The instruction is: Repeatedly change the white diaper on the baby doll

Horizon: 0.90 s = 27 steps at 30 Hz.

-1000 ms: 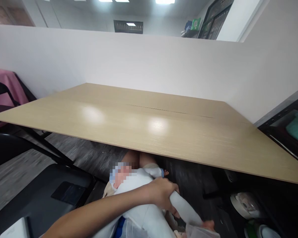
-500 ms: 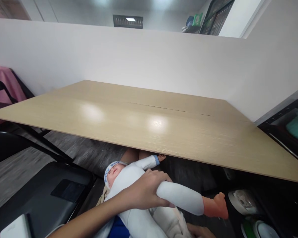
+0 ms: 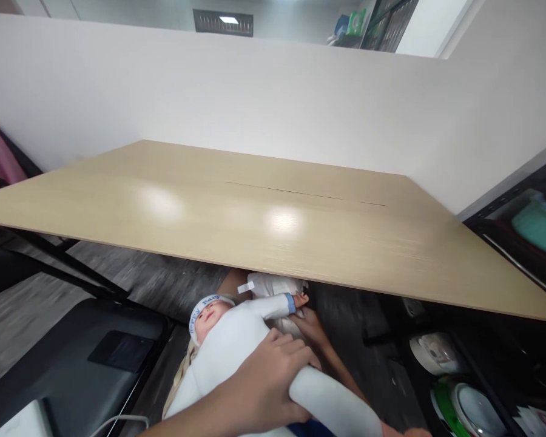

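Observation:
A baby doll [image 3: 227, 340] in a white suit and a lettered white cap lies across my lap, its head toward the left. My left hand [image 3: 277, 373] is wrapped round the doll's upper leg, fingers over the top. Beyond the doll's outstretched arm, my right hand [image 3: 312, 328] grips a white diaper [image 3: 273, 285] with a pale tab sticking out at its left end. The diaper is partly under the table edge and behind the doll's arm. The doll's lower leg runs out of the bottom of the view.
A wooden table [image 3: 209, 218] stretches ahead, its front edge just above the doll. To the left, a black chair [image 3: 64, 376] bears a dark phone [image 3: 121, 350] and a white device [image 3: 20, 422] with a cable. Shelves [image 3: 486, 370] with round containers stand at right.
My right hand has moved from the bottom of the view up past the doll's arm, carrying the white diaper. The doll's held leg is lower, with my left hand still round it.

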Motion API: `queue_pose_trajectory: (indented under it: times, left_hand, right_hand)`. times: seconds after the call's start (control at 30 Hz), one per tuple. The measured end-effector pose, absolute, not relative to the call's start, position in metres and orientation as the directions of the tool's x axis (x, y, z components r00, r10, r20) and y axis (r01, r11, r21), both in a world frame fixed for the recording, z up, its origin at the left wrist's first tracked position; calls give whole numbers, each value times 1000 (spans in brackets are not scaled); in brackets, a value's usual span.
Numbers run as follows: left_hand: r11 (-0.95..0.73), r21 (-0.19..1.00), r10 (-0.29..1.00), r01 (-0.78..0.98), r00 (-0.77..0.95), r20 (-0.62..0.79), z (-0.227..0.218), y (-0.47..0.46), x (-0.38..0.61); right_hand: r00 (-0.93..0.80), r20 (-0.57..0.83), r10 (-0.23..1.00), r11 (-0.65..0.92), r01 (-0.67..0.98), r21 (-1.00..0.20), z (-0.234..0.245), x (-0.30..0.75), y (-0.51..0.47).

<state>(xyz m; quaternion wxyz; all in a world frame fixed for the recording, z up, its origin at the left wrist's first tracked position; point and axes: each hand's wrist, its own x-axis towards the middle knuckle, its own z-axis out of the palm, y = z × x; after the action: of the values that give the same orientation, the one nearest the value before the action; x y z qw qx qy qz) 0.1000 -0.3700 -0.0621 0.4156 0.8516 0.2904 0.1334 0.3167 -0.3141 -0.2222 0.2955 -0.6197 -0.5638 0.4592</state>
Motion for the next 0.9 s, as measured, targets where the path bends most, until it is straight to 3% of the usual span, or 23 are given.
queue_pose_trajectory:
  times: [0.13,0.3,0.43,0.53,0.6,0.73,0.83,0.9]
  left_hand:
    - [-520,740,584,427,810,-57,-74,-374,102]
    - [-540,716,571,443,817,-74,-64,-371,105]
    - [-579,673,540,461,835,-107,-53,-370,109]
    - [-621,637,529,457,844,-90,-56,-371,109]
    - [-654,623,520,429,853,-42,-63,-372,108]
    - [-720,610,480,332,873,91,-79,-376,102]
    - [-740,614,492,274,843,217,-90,-382,89]
    - [-758,594,539,270,772,338,-96,-389,72]
  right_hand:
    - [17,-207,978,-192,461,-866,-247,322,-284]
    - [193,-134,972,-216,511,-832,-260,350,-319]
    - [257,33,966,-128,585,-801,-240,362,-356]
    - [119,231,966,81,709,-701,-207,351,-360]
    - [-55,275,960,225,740,-634,-181,335,-349]
    - [-373,130,919,381,749,-543,-136,298,-314]
    - [-470,-9,883,411,781,-471,-114,271,-297]
    - [-505,-24,863,448,786,-427,-102,257,-296]
